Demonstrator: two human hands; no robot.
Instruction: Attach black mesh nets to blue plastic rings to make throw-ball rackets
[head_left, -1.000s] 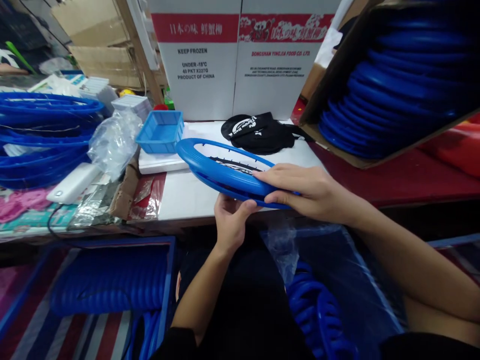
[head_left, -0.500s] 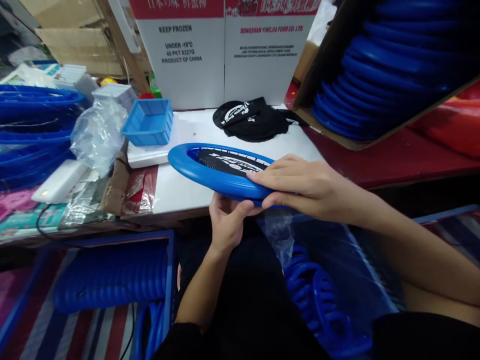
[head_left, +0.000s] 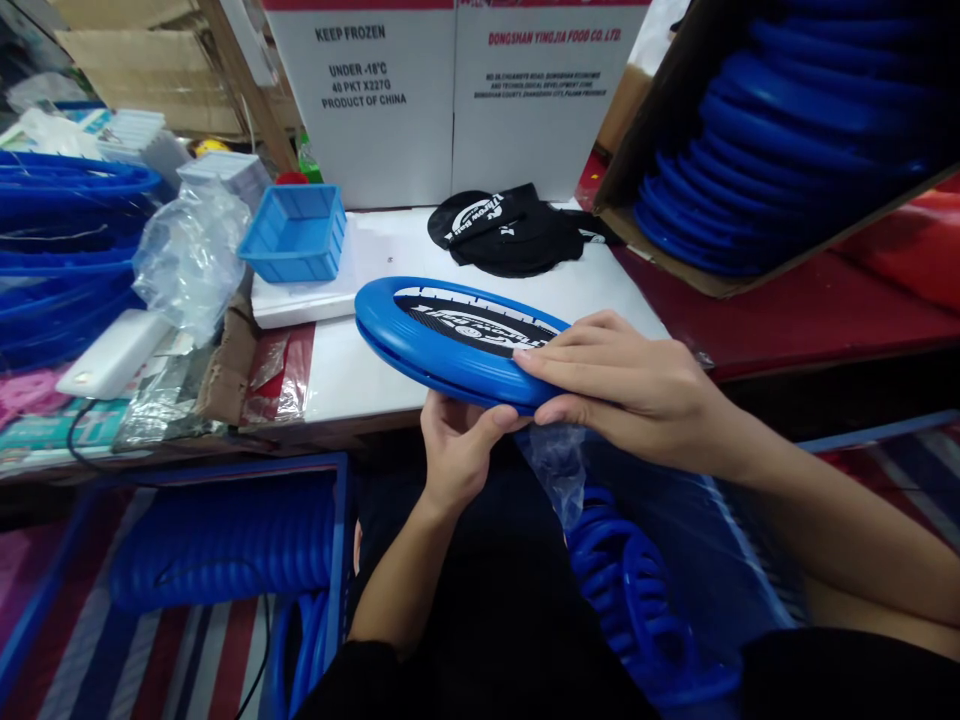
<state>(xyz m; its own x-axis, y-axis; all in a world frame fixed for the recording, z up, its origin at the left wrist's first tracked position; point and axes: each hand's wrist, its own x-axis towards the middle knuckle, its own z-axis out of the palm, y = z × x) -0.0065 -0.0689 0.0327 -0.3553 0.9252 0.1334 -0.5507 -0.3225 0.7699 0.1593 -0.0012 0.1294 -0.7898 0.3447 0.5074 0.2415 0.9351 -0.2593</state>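
Observation:
A blue ring disc (head_left: 420,345) with a black printed fabric centre (head_left: 472,325) hangs tilted over the front edge of the white table top (head_left: 360,380). My left hand (head_left: 457,450) grips its near rim from below, thumb up against the edge. My right hand (head_left: 630,385) lies on top of the near right rim, fingers pressed flat on ring and fabric. Further back on the table lies a pile of black printed fabric pieces (head_left: 510,235).
A small blue tray (head_left: 296,235) and crumpled clear plastic (head_left: 191,255) sit at the left. Blue rings are stacked at the far left (head_left: 67,260), in a tilted cardboard box (head_left: 787,140) at the right, and in bins (head_left: 217,545) below. White cartons (head_left: 450,100) stand behind.
The black fabric now fills the ring's centre, which showed white table through it a second ago. The disc has shifted slightly right and tilted; both hands keep their hold.

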